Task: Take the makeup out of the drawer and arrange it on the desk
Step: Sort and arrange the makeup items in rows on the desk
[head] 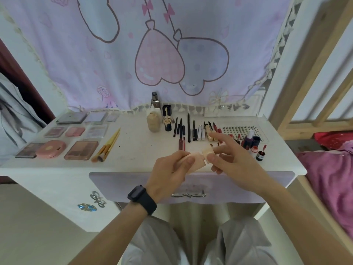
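Both hands hold beige makeup sponges over the front edge of the desk (133, 161).

Palettes (81, 150) and brushes (108, 145) fill the left end, pencils (183, 129) and small bottles (256, 148) the back and right. The left hand (172, 169) is clamped on one sponge (193, 159); the right hand (233, 159) pinches a second sponge (207, 151) with its other fingers spread. The drawer (137, 185) below looks closed.

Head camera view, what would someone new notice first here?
Probably the two hands at the middle front edge, left hand and right hand each pinching a beige makeup sponge. Behind hangs a lilac cloth with heart-shaped balloons; eyeshadow palettes fill the white desk's left side.
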`<state>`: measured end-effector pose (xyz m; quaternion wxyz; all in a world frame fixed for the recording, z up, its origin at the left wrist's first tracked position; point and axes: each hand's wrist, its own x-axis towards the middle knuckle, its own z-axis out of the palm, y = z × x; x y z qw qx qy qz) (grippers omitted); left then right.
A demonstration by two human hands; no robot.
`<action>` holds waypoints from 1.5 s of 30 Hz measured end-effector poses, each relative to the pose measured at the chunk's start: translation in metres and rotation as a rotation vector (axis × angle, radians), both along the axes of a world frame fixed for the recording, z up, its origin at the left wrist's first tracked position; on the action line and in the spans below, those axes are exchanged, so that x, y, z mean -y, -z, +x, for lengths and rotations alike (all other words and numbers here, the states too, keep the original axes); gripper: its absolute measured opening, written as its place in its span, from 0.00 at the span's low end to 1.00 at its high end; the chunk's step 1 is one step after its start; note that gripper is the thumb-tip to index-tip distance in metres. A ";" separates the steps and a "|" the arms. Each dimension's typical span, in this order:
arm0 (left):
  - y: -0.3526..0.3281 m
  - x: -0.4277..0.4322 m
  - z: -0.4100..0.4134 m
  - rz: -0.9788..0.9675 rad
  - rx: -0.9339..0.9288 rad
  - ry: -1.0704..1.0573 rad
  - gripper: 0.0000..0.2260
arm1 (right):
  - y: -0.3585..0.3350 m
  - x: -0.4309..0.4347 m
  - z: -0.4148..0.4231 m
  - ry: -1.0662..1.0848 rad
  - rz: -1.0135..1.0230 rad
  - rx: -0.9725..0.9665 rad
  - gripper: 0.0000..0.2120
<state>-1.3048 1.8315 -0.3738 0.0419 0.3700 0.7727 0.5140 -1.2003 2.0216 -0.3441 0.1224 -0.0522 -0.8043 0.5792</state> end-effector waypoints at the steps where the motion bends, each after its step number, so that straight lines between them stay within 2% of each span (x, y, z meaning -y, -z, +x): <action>1: 0.000 0.001 -0.001 0.010 0.029 -0.001 0.16 | -0.001 -0.001 0.000 0.002 0.009 0.002 0.17; 4: -0.001 0.005 -0.003 0.056 0.106 0.001 0.14 | -0.003 -0.002 0.000 0.017 0.000 -0.033 0.13; 8: -0.004 0.010 -0.007 0.169 0.222 0.009 0.13 | -0.002 0.002 0.000 0.076 -0.177 -0.071 0.11; 13: -0.011 0.013 -0.018 0.320 0.430 -0.038 0.15 | 0.005 0.010 -0.008 0.063 -0.416 -0.010 0.15; 16: -0.011 0.018 -0.031 0.333 0.518 -0.103 0.11 | 0.008 0.017 -0.015 0.078 -0.436 0.023 0.11; 19: -0.008 0.028 -0.048 0.273 0.526 -0.171 0.11 | 0.013 0.020 -0.025 0.082 -0.412 0.061 0.08; 22: -0.003 0.035 -0.066 0.151 0.521 -0.282 0.10 | 0.015 0.024 -0.035 0.090 -0.348 0.096 0.07; 25: 0.002 0.038 -0.087 -0.007 0.434 -0.403 0.04 | 0.016 0.028 -0.047 0.102 -0.239 0.115 0.06; 32: 0.009 0.031 -0.121 -0.237 0.326 -0.494 0.16 | 0.014 0.035 -0.087 0.145 0.029 0.119 0.03; 37: 0.015 0.029 -0.121 -0.345 0.212 -0.533 0.18 | 0.014 0.039 -0.116 0.151 0.287 0.155 0.03; 41: 0.022 0.031 -0.122 -0.546 0.001 -0.602 0.22 | 0.017 0.042 -0.138 0.150 0.536 0.181 0.11; 45: 0.033 0.033 -0.118 -0.546 -0.121 -0.646 0.24 | 0.022 0.046 -0.153 0.155 0.766 0.190 0.15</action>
